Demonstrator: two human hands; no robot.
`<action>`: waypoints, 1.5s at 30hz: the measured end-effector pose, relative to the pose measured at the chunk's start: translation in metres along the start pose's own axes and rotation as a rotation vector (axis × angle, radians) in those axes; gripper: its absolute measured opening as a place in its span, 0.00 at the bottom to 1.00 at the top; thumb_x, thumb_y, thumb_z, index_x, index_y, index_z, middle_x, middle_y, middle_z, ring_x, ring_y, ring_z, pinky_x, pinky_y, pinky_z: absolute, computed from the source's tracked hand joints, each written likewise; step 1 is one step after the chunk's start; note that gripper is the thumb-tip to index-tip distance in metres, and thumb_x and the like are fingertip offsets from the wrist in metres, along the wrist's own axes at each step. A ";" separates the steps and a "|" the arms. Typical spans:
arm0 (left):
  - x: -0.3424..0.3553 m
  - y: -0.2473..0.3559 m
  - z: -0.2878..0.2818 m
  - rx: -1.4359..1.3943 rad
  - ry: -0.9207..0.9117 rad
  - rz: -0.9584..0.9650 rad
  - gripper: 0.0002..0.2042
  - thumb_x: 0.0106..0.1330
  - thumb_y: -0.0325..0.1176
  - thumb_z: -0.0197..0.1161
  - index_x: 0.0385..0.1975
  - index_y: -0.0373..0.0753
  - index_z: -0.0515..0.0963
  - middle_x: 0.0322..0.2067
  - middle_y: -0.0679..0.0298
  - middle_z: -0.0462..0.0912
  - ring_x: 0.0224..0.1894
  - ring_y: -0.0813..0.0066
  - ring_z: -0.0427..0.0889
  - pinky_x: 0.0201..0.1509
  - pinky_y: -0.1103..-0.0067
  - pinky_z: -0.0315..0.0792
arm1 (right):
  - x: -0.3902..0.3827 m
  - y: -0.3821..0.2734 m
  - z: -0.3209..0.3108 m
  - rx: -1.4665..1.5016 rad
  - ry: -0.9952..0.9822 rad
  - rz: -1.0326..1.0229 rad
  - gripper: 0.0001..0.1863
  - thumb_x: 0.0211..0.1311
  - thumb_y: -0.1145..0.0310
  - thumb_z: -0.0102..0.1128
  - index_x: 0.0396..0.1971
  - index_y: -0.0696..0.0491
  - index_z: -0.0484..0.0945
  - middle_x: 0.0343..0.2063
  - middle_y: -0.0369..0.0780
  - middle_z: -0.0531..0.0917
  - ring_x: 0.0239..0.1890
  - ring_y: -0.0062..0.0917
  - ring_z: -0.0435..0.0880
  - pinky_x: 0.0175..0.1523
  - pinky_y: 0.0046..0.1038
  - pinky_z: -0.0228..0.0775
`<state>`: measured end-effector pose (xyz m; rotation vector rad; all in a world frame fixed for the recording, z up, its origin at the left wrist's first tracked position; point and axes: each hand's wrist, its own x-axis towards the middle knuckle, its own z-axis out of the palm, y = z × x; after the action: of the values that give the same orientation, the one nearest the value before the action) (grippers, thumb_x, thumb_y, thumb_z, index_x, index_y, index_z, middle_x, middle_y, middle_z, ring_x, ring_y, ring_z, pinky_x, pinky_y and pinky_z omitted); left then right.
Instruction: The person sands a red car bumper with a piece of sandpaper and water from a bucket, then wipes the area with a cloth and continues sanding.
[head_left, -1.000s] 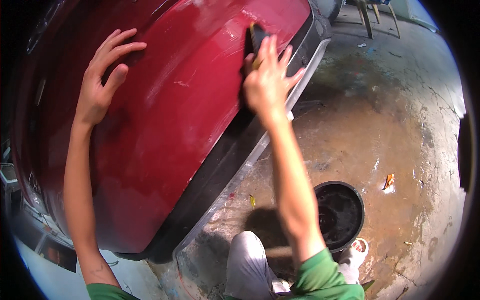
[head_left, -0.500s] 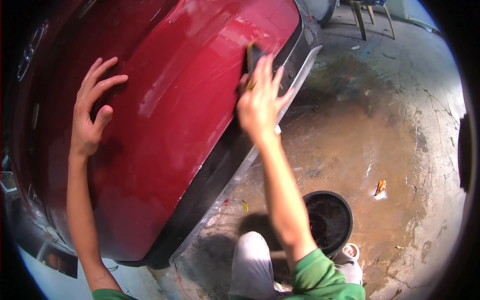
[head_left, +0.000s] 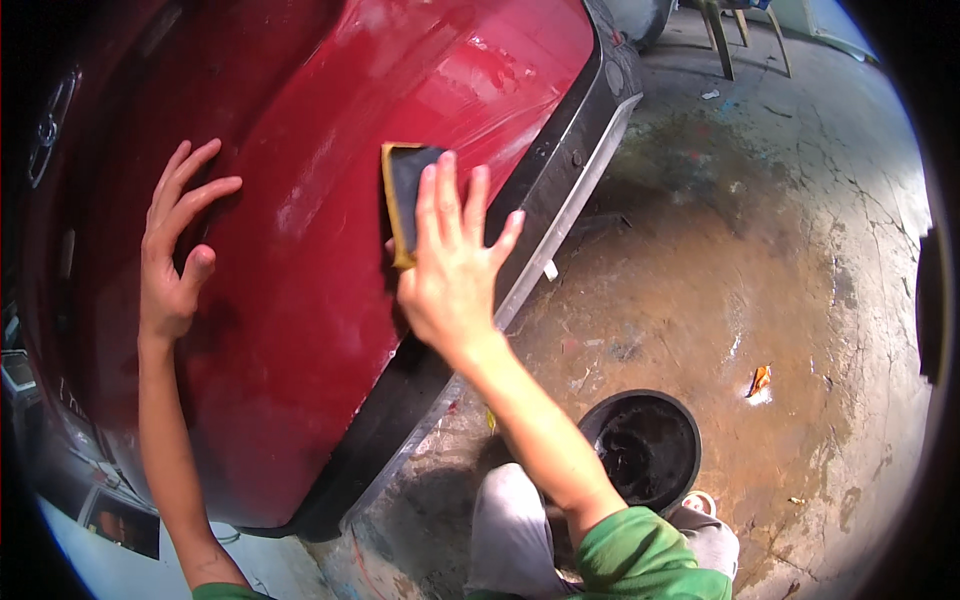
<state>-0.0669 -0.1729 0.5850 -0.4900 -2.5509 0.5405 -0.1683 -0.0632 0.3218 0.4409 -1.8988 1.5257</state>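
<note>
On the red car panel (head_left: 290, 320), my right hand (head_left: 447, 270) presses a flat, dark rectangular pad with yellow edges (head_left: 408, 185), perhaps sandpaper, its fingers spread over the pad's top near the panel's right part. My left hand (head_left: 178, 250) holds nothing; its fingers are apart and curved over the darker left part of the panel, and I cannot tell whether the fingertips touch it. Fine pale streaks and scuffs mark the paint above and left of the pad.
Black lower trim (head_left: 360, 440) with a pale edge strip borders the panel. A round black tub (head_left: 640, 450) stands on the stained concrete floor (head_left: 780, 280) beside my right leg. Chair legs (head_left: 728, 55) stand at top right. A dry leaf (head_left: 760, 382) lies on the floor.
My right hand and the pad have moved down and to the left across the panel. My left hand sits lower in the view and somewhat further left.
</note>
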 end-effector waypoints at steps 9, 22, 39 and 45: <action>0.009 0.011 -0.007 0.028 -0.013 -0.008 0.41 0.64 0.76 0.48 0.54 0.43 0.84 0.69 0.56 0.72 0.78 0.50 0.57 0.78 0.54 0.49 | 0.105 0.053 -0.003 -0.181 0.162 -0.061 0.41 0.59 0.67 0.54 0.74 0.61 0.57 0.77 0.51 0.55 0.78 0.60 0.48 0.68 0.80 0.35; 0.006 0.004 -0.008 0.054 -0.008 0.024 0.40 0.65 0.75 0.47 0.54 0.42 0.84 0.69 0.55 0.73 0.77 0.51 0.58 0.78 0.55 0.51 | 0.022 -0.040 -0.002 -0.144 0.007 -0.058 0.43 0.51 0.63 0.60 0.72 0.57 0.65 0.77 0.49 0.56 0.78 0.55 0.51 0.71 0.72 0.39; -0.003 -0.007 -0.001 0.053 0.055 0.138 0.26 0.71 0.59 0.55 0.55 0.47 0.84 0.67 0.62 0.75 0.77 0.55 0.59 0.78 0.57 0.51 | -0.122 -0.067 0.007 0.086 -0.237 -0.158 0.46 0.48 0.73 0.58 0.74 0.52 0.61 0.79 0.46 0.52 0.81 0.52 0.44 0.73 0.70 0.19; 0.004 -0.003 0.001 0.047 0.084 0.161 0.24 0.72 0.57 0.56 0.56 0.49 0.83 0.67 0.63 0.75 0.77 0.55 0.58 0.78 0.58 0.52 | 0.008 0.066 -0.010 -0.149 0.141 0.031 0.34 0.69 0.64 0.51 0.74 0.58 0.59 0.77 0.47 0.55 0.78 0.59 0.46 0.69 0.79 0.33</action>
<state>-0.0714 -0.1739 0.5873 -0.6902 -2.4269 0.6214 -0.2124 -0.0354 0.2800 0.2321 -1.8998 1.3843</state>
